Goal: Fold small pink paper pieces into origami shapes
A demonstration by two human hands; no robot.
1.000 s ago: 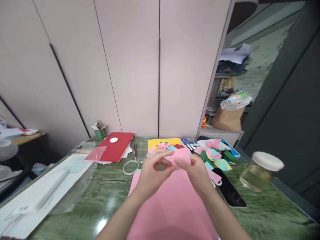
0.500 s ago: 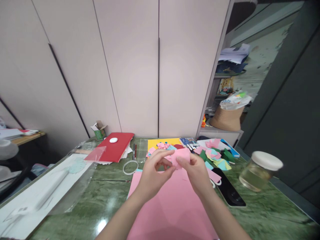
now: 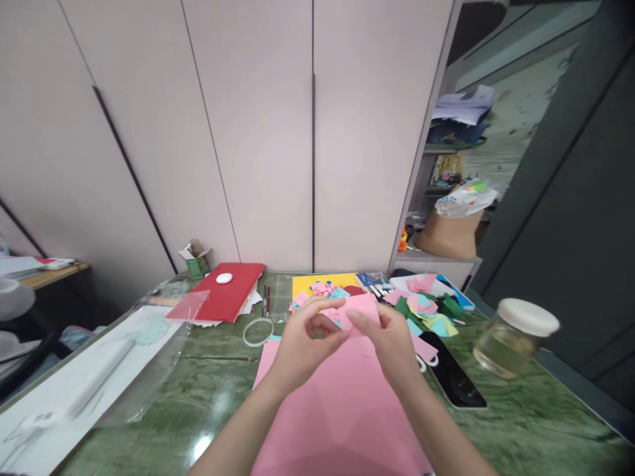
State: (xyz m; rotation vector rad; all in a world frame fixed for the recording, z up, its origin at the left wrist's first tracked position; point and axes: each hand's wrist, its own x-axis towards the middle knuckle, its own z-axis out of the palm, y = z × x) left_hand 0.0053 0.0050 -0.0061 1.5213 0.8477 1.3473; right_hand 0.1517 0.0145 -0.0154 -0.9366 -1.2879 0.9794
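Observation:
Between my two hands, above a large pink sheet, is a small piece of pink paper. My right hand pinches it from the right, thumb on its front and fingers behind. My left hand is curled at its left edge, index fingertip at the upper corner and thumb tip at the lower one. The large sheet lies flat on the green table, partly covered by my forearms. Small cut paper scraps lie on a yellow sheet just beyond my hands.
On the right are a black phone, a lidded jar of pale liquid, white looped handles and coloured paper scraps. To the left lie a tape roll, red folder and plastic-covered white sheet.
The small pink paper has turned slightly in my fingers and shows a squarer, flatter face. My hands stay in nearly the same place.

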